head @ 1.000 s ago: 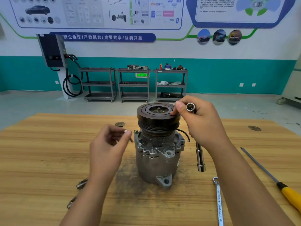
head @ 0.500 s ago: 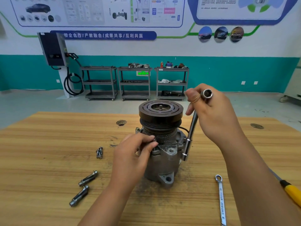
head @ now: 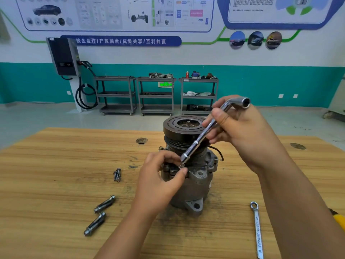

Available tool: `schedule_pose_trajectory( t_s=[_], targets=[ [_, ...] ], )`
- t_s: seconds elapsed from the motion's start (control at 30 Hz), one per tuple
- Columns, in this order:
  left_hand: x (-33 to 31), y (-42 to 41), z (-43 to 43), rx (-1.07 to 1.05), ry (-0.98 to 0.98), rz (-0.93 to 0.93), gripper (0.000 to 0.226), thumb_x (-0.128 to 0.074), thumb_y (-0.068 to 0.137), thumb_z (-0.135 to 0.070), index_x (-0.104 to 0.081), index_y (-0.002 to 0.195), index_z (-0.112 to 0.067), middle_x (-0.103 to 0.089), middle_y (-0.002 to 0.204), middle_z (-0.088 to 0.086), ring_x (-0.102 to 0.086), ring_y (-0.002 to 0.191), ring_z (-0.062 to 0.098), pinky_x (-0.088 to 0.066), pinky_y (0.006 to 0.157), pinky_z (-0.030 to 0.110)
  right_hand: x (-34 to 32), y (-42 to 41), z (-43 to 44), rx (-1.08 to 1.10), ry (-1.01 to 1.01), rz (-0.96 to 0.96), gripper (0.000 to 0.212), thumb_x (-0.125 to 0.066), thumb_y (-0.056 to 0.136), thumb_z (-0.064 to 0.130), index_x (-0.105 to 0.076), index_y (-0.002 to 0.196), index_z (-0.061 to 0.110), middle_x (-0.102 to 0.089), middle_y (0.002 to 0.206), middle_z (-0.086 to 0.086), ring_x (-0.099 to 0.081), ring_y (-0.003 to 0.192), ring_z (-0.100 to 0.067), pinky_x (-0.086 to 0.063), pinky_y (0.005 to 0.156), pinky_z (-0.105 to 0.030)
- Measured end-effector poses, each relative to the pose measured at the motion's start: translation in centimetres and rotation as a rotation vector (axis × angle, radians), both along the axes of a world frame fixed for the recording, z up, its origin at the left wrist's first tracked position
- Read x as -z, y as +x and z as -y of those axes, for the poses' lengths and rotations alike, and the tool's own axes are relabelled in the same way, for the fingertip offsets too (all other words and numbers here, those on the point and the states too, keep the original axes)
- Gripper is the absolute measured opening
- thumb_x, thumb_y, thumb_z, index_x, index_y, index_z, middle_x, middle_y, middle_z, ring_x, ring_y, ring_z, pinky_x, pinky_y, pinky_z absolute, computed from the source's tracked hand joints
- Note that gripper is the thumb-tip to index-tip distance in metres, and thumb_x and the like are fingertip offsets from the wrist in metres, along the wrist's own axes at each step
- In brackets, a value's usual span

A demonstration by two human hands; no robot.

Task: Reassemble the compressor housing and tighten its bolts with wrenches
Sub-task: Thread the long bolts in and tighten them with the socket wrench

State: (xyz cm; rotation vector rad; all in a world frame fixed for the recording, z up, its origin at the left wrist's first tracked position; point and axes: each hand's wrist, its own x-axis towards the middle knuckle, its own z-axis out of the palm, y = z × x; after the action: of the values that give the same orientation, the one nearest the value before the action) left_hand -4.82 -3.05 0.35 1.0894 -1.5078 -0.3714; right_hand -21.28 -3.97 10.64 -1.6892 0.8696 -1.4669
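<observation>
Right hand (head: 240,126), upper right of centre: fingers wrapped round bent chrome L-shaped socket wrench (head: 203,137), long axis slanting down-left onto small bolt (head: 181,165). Left hand (head: 160,182), centre: fingertips pinching that bolt atop upright grey cast-metal compressor housing (head: 194,186), black pulley uppermost. Flat steel spanner (head: 257,230), lower right, reads "CHROME".

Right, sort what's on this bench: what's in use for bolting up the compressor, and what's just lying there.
In use:
- compressor, standing upright
- L-shaped socket wrench, in the right hand
- bolt, steadied by the left hand
- loose bolts on the table, likely waiting to go in

Lying about:
- flat wrench
- yellow-handled tool
- carts behind
</observation>
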Motion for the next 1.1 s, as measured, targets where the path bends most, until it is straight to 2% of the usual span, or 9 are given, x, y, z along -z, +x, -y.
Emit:
schedule_pose_trajectory(
  t_s=[0.17,0.27,0.4,0.6,0.7,0.77,0.83,1.0,1.1],
  targets=[
    [-0.1,-0.2,0.1,0.050,0.027,-0.044,0.032,-0.068,0.066,-0.029,-0.055,0.090,-0.046,-0.063,0.080,-0.019,-0.057,0.090,0.002,-0.032,0.072,0.001,0.4,1.1,0.0,0.045,-0.140,-0.132,0.021,-0.057,0.089,0.002,-0.057,0.087,0.022,-0.069,0.074,0.002,-0.061,0.061,-0.003,-0.050,0.059,-0.017],
    [-0.1,-0.2,0.1,0.049,0.012,-0.046,0.028,-0.070,0.066,-0.026,-0.059,0.085,-0.043,-0.061,0.080,-0.014,-0.056,0.085,-0.002,-0.032,0.071,0.000,0.5,1.7,0.1,0.060,-0.162,-0.172,0.025,-0.055,0.090,0.003,-0.056,0.084,0.027,-0.068,0.073,0.003,-0.058,0.061,-0.001,-0.050,0.060,-0.018],
    [0.0,-0.1,0.1,0.044,0.001,-0.029,0.036,-0.075,0.070,-0.013,-0.060,0.082,-0.043,-0.061,0.082,-0.015,-0.055,0.086,-0.003,-0.033,0.071,0.000,0.4,2.6,0.2,0.034,-0.162,-0.184,0.023,-0.051,0.093,0.005,-0.055,0.085,0.027,-0.065,0.070,0.006,-0.054,0.058,-0.001,-0.048,0.060,-0.018],
    [0.1,-0.2,0.2,0.023,-0.007,-0.009,0.037,-0.076,0.070,-0.010,-0.058,0.085,-0.039,-0.060,0.085,-0.006,-0.054,0.086,-0.008,-0.032,0.072,-0.002,0.3,3.6,0.7,0.050,-0.166,-0.214,0.021,-0.050,0.094,0.008,-0.056,0.085,0.026,-0.065,0.066,0.007,-0.054,0.055,0.002,-0.047,0.058,-0.018],
    [0.2,-0.2,0.1,0.023,-0.013,0.004,0.039,-0.077,0.069,-0.009,-0.057,0.083,-0.040,-0.058,0.087,-0.006,-0.054,0.086,-0.009,-0.032,0.073,-0.002,0.5,3.9,0.7,0.073,-0.208,-0.270,0.019,-0.051,0.094,0.012,-0.056,0.087,0.029,-0.067,0.069,0.008,-0.060,0.067,0.004,-0.048,0.071,-0.025],
    [0.3,-0.2,0.1,0.029,-0.010,0.002,0.039,-0.077,0.070,-0.008,-0.057,0.083,-0.039,-0.057,0.087,-0.007,-0.053,0.086,-0.010,-0.032,0.072,-0.002,0.7,3.9,0.7,0.080,-0.234,-0.299,0.018,-0.051,0.094,0.014,-0.055,0.089,0.031,-0.068,0.072,0.008,-0.064,0.081,0.000,-0.050,0.086,-0.034],
    [0.3,-0.1,0.2,0.043,-0.001,-0.010,0.039,-0.077,0.070,-0.007,-0.058,0.084,-0.038,-0.057,0.087,-0.006,-0.052,0.086,-0.010,-0.032,0.072,-0.002,0.8,3.8,0.7,0.062,-0.208,-0.279,0.019,-0.049,0.095,0.013,-0.055,0.091,0.030,-0.069,0.074,0.008,-0.064,0.087,-0.003,-0.048,0.094,-0.039],
    [0.3,0.2,0.2,0.087,0.034,0.025,0.036,-0.074,0.071,-0.010,-0.058,0.085,-0.040,-0.056,0.090,-0.007,-0.049,0.086,-0.013,-0.032,0.072,-0.003,0.8,2.7,0.9,-0.081,-0.105,-0.282,0.024,-0.044,0.097,0.006,-0.056,0.103,0.026,-0.072,0.086,0.010,-0.064,0.096,-0.004,-0.044,0.099,-0.036],
    [0.3,0.4,0.4,0.133,0.075,-0.061,0.024,-0.060,0.070,-0.021,-0.061,0.083,-0.042,-0.058,0.087,-0.010,-0.051,0.082,-0.010,-0.034,0.069,0.002,0.8,2.5,1.0,-0.093,-0.103,-0.285,0.024,-0.046,0.095,0.004,-0.057,0.101,0.024,-0.073,0.085,0.010,-0.065,0.093,-0.003,-0.045,0.095,-0.030]
  ],
)
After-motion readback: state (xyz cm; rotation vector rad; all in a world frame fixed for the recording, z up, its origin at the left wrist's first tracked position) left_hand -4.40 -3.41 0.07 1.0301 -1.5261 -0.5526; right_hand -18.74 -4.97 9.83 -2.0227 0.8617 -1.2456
